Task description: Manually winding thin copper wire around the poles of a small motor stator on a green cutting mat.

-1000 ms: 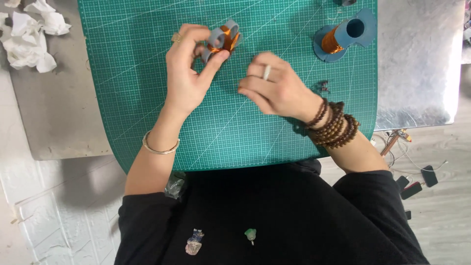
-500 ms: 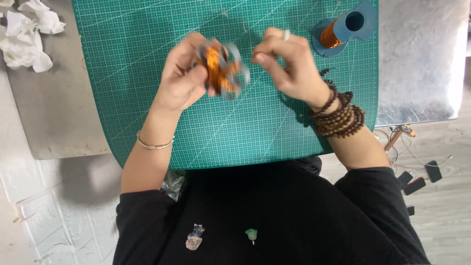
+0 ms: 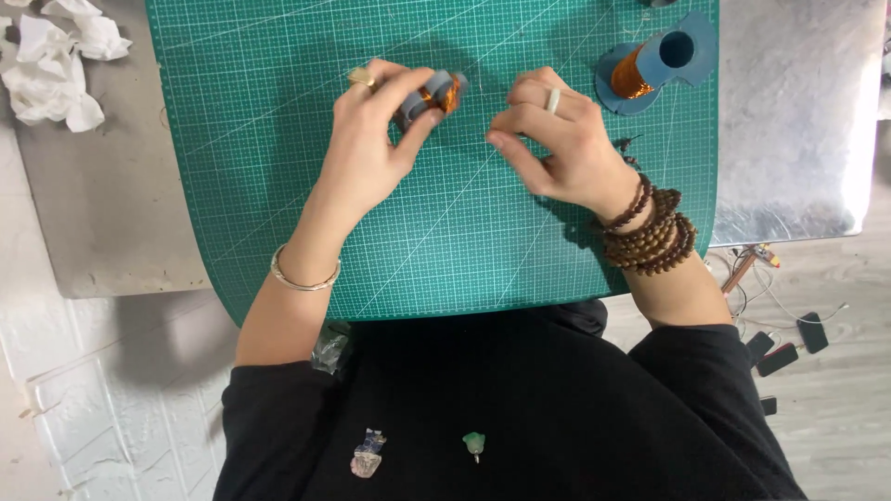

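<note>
My left hand (image 3: 371, 148) grips a small grey spool wound with copper wire (image 3: 432, 96), holding it above the green cutting mat (image 3: 278, 139). My right hand (image 3: 557, 139) hovers just to the right of the spool, fingers pinched together toward it; whether a thin wire runs between them is too fine to tell. A bangle circles my left wrist, and several brown bead bracelets wrap my right wrist.
A larger blue spool of copper wire (image 3: 654, 65) lies on its side at the mat's far right. Crumpled white tissues (image 3: 56, 65) sit on the grey table at the far left. Small black parts with wires (image 3: 789, 343) lie on the floor at right.
My left hand has lowered and steadied with the small spool. My right hand moved from near the mat up to the spool, then drew slightly away to its right.
</note>
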